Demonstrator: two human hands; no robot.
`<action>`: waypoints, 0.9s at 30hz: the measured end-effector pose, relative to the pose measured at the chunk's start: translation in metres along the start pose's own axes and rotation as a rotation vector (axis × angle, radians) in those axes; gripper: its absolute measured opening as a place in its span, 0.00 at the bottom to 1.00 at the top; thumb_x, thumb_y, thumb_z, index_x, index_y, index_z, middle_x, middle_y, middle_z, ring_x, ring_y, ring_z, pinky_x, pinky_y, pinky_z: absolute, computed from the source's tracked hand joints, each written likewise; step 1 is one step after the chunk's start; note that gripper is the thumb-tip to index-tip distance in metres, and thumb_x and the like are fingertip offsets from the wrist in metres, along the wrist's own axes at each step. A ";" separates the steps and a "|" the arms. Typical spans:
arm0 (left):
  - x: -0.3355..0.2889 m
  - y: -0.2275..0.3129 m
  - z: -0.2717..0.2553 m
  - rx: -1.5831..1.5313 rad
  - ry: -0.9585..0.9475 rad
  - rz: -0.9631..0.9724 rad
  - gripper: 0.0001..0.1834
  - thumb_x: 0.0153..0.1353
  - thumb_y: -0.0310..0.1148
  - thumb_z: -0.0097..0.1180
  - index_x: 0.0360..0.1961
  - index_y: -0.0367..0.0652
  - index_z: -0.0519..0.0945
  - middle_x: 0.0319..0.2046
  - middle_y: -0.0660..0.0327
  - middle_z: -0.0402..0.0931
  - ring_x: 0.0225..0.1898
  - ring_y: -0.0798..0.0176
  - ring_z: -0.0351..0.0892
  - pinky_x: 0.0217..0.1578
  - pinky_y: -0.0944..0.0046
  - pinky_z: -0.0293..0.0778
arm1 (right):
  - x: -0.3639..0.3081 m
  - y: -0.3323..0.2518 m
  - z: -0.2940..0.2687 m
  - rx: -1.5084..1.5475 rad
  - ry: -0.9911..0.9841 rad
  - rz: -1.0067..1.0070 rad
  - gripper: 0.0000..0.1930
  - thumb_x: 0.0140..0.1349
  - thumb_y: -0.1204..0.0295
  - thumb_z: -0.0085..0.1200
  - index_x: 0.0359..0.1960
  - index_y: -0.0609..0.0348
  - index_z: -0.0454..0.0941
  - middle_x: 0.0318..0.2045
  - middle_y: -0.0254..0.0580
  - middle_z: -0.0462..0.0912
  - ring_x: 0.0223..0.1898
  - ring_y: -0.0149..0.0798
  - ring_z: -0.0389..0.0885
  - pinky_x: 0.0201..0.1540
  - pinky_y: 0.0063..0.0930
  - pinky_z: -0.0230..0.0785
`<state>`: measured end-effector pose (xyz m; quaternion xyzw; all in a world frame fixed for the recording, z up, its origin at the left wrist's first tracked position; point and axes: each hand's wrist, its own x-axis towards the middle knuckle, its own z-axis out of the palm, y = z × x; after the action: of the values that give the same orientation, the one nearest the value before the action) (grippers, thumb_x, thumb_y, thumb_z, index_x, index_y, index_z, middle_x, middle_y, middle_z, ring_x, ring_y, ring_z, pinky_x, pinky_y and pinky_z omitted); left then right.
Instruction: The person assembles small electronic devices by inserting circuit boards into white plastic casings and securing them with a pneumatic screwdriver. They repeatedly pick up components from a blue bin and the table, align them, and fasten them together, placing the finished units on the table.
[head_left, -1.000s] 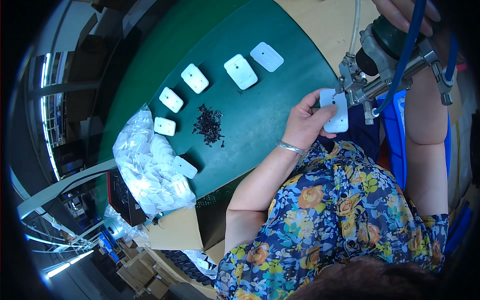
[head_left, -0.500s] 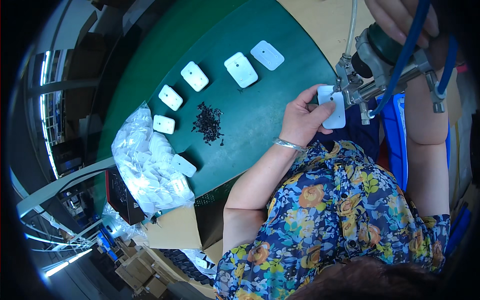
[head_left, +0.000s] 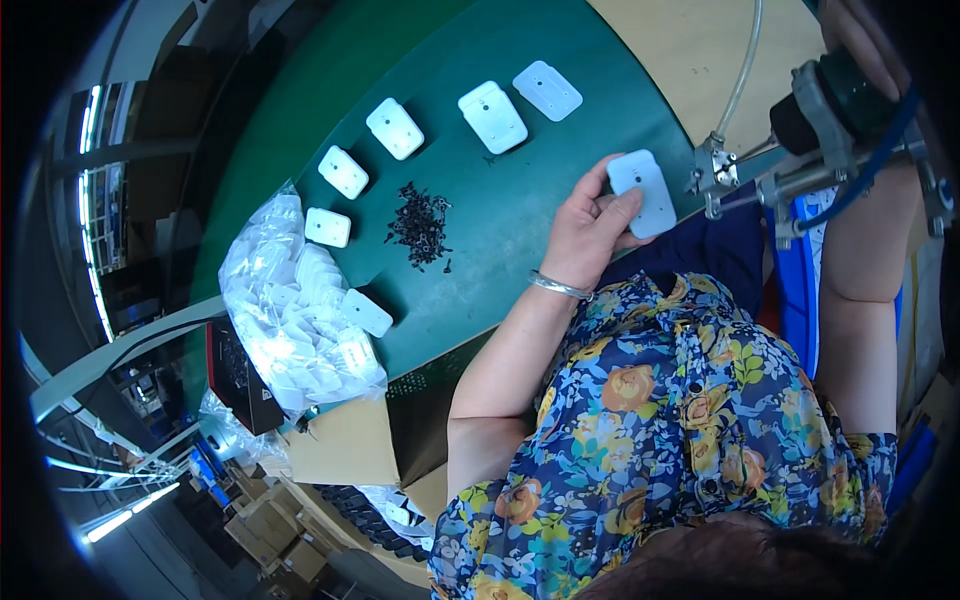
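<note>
Left hand [head_left: 583, 232] pinches a white plate [head_left: 648, 198] just clear of the tool [head_left: 825, 112] clasped in the right hand [head_left: 868, 42], an apparent tooling step seemingly calling next for careful positioning.

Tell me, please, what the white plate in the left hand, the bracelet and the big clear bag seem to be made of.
White plate: probably moulded plastic, satin; even colour, rounded corners.
Bracelet: likely polished metal, silver-coloured; bright highlights.
Bag: thin, glossy clear plastic film, it seems; it wrinkles, glints and shows white pieces inside.
</note>
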<state>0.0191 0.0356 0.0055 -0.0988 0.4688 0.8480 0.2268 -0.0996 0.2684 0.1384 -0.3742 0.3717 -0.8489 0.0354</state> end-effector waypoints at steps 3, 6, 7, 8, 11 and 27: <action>0.003 -0.001 0.010 0.004 -0.078 -0.019 0.24 0.59 0.29 0.50 0.56 0.40 0.62 0.43 0.57 0.73 0.40 0.62 0.77 0.33 0.66 0.80 | -0.008 -0.005 -0.001 -0.010 0.008 0.003 0.19 0.55 0.67 0.52 0.43 0.68 0.65 0.25 0.41 0.75 0.23 0.32 0.77 0.27 0.26 0.75; 0.004 -0.002 0.012 0.028 -0.081 -0.023 0.24 0.60 0.30 0.50 0.56 0.39 0.62 0.42 0.56 0.73 0.39 0.61 0.78 0.34 0.67 0.80 | -0.010 0.000 0.000 0.002 0.003 0.015 0.19 0.55 0.67 0.52 0.44 0.68 0.65 0.25 0.41 0.75 0.23 0.32 0.77 0.27 0.26 0.75; 0.004 -0.002 0.012 0.030 -0.078 -0.028 0.23 0.60 0.30 0.50 0.57 0.39 0.62 0.42 0.56 0.74 0.39 0.61 0.78 0.34 0.67 0.80 | -0.010 0.001 0.000 0.003 0.004 0.017 0.19 0.55 0.67 0.52 0.44 0.68 0.65 0.25 0.41 0.75 0.23 0.32 0.77 0.27 0.26 0.75; 0.005 -0.002 0.012 0.020 -0.080 -0.028 0.23 0.60 0.30 0.50 0.56 0.39 0.62 0.42 0.55 0.74 0.39 0.60 0.78 0.34 0.67 0.80 | -0.011 0.001 0.000 0.008 0.004 0.016 0.19 0.55 0.67 0.52 0.44 0.68 0.65 0.25 0.41 0.75 0.23 0.32 0.77 0.27 0.26 0.75; 0.005 -0.001 0.013 -0.008 -0.090 -0.029 0.24 0.60 0.31 0.50 0.56 0.38 0.62 0.42 0.54 0.74 0.38 0.59 0.79 0.33 0.67 0.80 | -0.013 0.000 -0.001 0.013 0.010 0.014 0.20 0.55 0.67 0.52 0.44 0.68 0.64 0.25 0.41 0.75 0.23 0.33 0.77 0.27 0.26 0.75; 0.006 0.000 0.019 -0.086 -0.051 -0.050 0.23 0.58 0.31 0.54 0.53 0.36 0.66 0.38 0.53 0.76 0.34 0.58 0.80 0.30 0.69 0.80 | -0.021 0.004 0.002 0.032 0.015 0.012 0.21 0.55 0.67 0.52 0.46 0.68 0.63 0.26 0.41 0.76 0.23 0.33 0.77 0.27 0.26 0.75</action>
<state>0.0148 0.0539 0.0134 -0.0987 0.4235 0.8635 0.2554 -0.0842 0.2715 0.1237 -0.3651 0.3604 -0.8573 0.0439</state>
